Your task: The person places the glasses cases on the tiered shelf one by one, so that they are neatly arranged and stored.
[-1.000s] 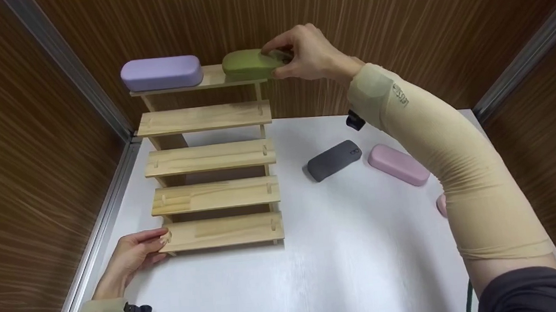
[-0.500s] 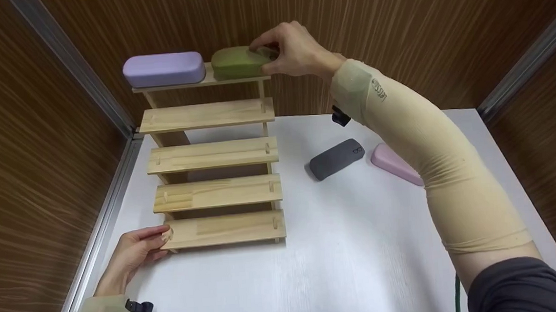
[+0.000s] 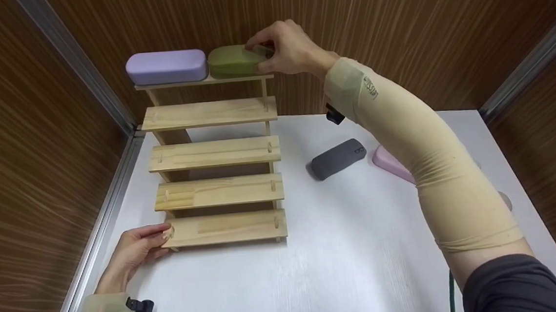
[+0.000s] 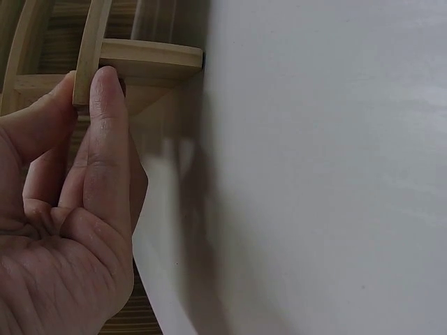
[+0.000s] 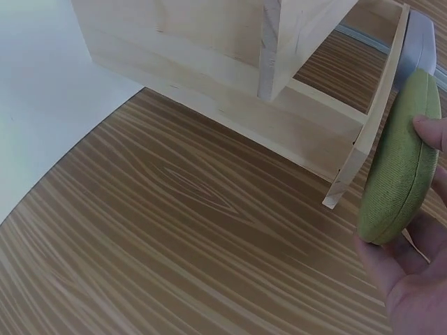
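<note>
My right hand (image 3: 290, 47) grips the right end of a green glasses case (image 3: 232, 61) at the top shelf of a wooden tiered rack (image 3: 216, 153). In the right wrist view the green case (image 5: 401, 164) lies along the shelf board, its near end reaching past the board's end. A lilac glasses case (image 3: 166, 67) sits on the same shelf to its left, close beside it. My left hand (image 3: 135, 249) pinches the left end of the lowest shelf. The left wrist view shows thumb and fingers (image 4: 105, 105) on either side of that board.
On the white table (image 3: 343, 249) right of the rack lie a dark grey glasses case (image 3: 338, 159) and a pink one (image 3: 391, 164), partly hidden by my right arm. Wood-grain panels (image 3: 397, 35) wall the back and sides. A green cord (image 3: 452, 295) shows at the front right.
My right hand has moved left with the green case, bringing it along the top shelf up close to the lilac case. The left hand keeps its hold on the lowest shelf.
</note>
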The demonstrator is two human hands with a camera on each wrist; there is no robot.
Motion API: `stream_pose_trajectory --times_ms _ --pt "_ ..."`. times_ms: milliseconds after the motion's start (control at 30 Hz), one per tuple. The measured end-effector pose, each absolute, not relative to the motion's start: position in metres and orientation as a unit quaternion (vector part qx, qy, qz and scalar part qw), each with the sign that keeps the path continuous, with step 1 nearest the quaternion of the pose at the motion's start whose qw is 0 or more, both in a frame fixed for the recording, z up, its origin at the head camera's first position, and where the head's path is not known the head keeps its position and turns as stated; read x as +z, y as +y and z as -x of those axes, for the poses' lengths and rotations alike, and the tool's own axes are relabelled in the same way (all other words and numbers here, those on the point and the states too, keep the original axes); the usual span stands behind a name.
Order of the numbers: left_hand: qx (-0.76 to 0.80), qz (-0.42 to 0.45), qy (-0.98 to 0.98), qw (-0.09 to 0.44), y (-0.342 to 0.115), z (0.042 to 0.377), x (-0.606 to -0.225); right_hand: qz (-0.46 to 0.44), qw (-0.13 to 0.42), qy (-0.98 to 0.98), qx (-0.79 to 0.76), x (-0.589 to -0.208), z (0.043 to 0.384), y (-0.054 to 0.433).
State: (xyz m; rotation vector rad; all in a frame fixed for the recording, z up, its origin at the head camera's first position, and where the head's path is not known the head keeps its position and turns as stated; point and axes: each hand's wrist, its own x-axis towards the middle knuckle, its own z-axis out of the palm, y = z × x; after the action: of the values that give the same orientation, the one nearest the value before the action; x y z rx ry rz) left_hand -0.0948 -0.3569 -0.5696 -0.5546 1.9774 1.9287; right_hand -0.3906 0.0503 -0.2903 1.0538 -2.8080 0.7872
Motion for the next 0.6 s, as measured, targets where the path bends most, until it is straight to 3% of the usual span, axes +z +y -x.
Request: stream_pose_trajectory --times_ms 600 --pt "0.673 0.198 0.693 0.166 -0.3559 0.0931 -0.5738 -0.324 0.004 -0.909 0.261 -0.2998 0.3973 0.0500"
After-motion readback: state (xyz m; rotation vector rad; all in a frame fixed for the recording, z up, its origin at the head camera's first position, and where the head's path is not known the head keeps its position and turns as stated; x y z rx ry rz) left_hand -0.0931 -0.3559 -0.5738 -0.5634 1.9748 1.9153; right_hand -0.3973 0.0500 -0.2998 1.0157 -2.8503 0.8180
